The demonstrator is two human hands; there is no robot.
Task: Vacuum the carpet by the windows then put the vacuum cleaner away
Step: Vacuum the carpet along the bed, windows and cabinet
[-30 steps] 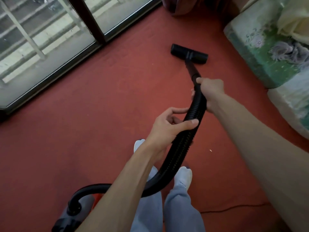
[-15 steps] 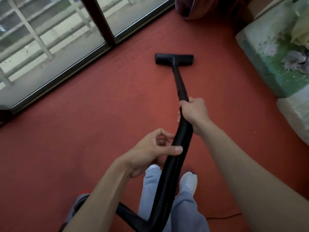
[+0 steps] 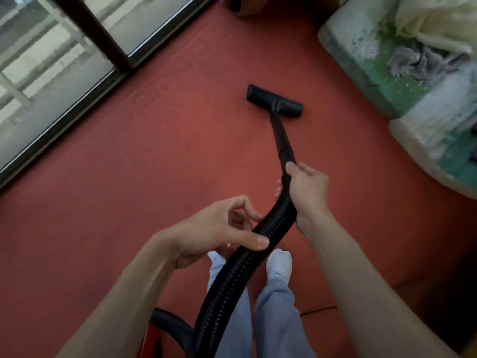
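The carpet is brick red with a faint key-pattern border; the hose and nozzle are black; the bedding is green and white with flowers

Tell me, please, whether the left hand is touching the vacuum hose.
Touching: the head view shows the left hand with its thumb pressed across the hose.

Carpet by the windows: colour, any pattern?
Plain brick-red carpet, with a faint raised key-pattern border near the window frame; head view.

Red carpet, daylit windows, floral bedding
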